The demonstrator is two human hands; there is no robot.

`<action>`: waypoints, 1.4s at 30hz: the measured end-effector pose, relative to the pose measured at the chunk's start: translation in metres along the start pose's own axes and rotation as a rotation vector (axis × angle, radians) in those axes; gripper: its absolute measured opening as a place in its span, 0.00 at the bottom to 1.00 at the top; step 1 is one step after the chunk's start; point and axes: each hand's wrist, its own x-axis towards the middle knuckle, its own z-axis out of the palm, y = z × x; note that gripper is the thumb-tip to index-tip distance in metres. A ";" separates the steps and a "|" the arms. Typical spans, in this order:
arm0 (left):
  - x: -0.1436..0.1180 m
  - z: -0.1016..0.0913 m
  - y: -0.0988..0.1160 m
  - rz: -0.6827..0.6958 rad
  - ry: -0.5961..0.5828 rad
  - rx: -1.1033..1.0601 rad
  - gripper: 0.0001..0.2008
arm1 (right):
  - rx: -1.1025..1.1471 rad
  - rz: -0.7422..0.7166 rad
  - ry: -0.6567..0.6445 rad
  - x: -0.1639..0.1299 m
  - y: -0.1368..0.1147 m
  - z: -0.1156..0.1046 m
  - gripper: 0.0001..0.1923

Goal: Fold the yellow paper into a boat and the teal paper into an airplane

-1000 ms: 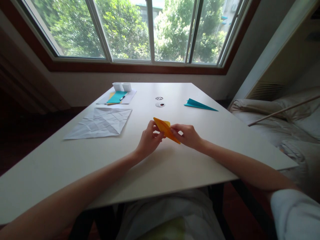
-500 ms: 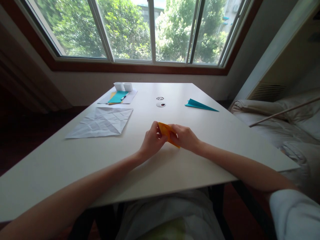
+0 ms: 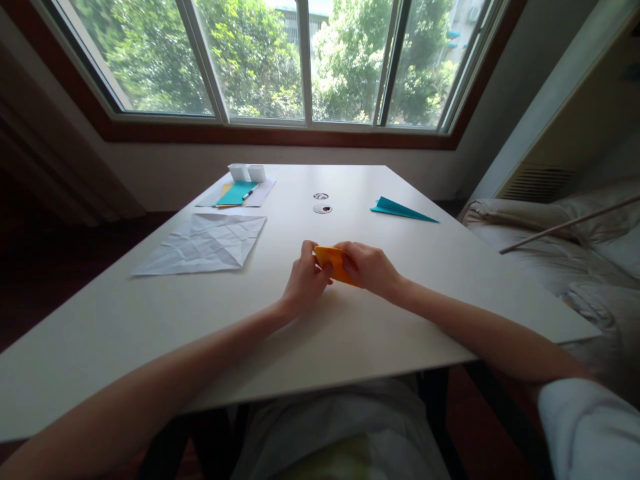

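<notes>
A small piece of folded orange paper [image 3: 336, 264] is held up between my two hands, just over the white table [image 3: 280, 360]. My left hand [image 3: 306, 277] pinches its left end, with the thumb on the near face. On the other side my right hand [image 3: 373, 268] grips the upper right part, its fingers closed around the edge. The fingertips hide portions of the paper, so its full fold pattern cannot be made out.
To the left lies a creased white paper sheet [image 3: 205, 245]. Behind it are teal paper [image 3: 237, 194], a pen [image 3: 249, 194] and white paper boxes [image 3: 257, 173]. A folded teal paper plane [image 3: 403, 210] rests at the right, and round discs [image 3: 323, 209] sit mid-table.
The orange paper has turned slightly, and its lower right corner now sits higher. My right hand has shifted a little over it; my left hand stays nearly in place.
</notes>
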 end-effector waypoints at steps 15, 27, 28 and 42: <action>-0.001 0.001 0.008 0.021 -0.047 0.058 0.14 | 0.030 0.042 -0.082 0.000 -0.001 -0.002 0.12; -0.004 0.001 0.012 0.099 -0.055 0.093 0.12 | 0.035 0.173 -0.024 0.003 -0.003 -0.004 0.11; -0.004 0.001 0.012 0.113 -0.060 0.086 0.13 | 0.040 0.176 -0.019 0.003 -0.003 -0.003 0.11; -0.007 0.002 0.014 0.151 -0.063 0.201 0.13 | -0.010 0.146 0.015 0.003 -0.003 -0.004 0.11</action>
